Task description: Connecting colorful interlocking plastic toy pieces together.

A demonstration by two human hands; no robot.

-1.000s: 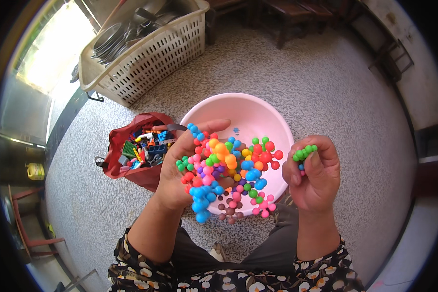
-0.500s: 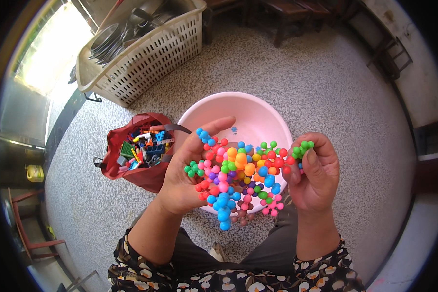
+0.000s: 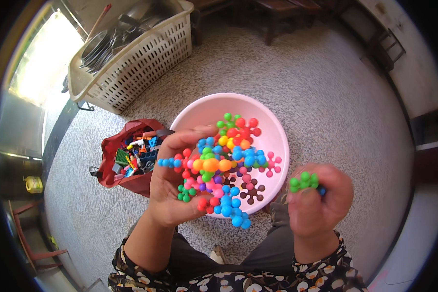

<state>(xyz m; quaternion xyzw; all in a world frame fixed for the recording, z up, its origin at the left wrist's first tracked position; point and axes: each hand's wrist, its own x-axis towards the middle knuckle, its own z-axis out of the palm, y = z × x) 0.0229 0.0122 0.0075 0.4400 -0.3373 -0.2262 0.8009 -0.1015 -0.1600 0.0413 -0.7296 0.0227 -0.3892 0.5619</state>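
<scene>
Multicoloured plastic knob-ended connector pieces, joined into one large cluster (image 3: pixel 224 165): red, orange, yellow, green, blue, pink and purple units, held in the left hand (image 3: pixel 173 187). Fingers and thumb of that hand are curled around the cluster's left edge, clamped on it; the cluster sits above the near half of the basin and partly overhangs its near rim.

Green plastic knobbed piece, single (image 3: pixel 304 181): pinched at the top of the right hand (image 3: pixel 319 199), whose fingers are folded tight around it. A trace of blue shows at the far side of that fist; what it belongs to cannot be told. This hand is to the right of the basin, apart from the cluster.

Pink round plastic basin (image 3: pixel 272 129): stands on the floor in front of the person's knees. Loose pieces lie inside, among them a pink one (image 3: pixel 272 163) and a dark brown one (image 3: pixel 252 191).

Red fabric bag, open-mouthed (image 3: pixel 131 163): on the floor just left of the basin, touching or nearly touching it, filled with small mixed-colour building parts.

Cream perforated plastic crate (image 3: pixel 136 58): far left, well apart from the basin, holding metal plates and utensils.

Grey speckled floor (image 3: pixel 336 97): carries all the above.

Dark floral-print sleeves (image 3: pixel 238 282): lower edge.
</scene>
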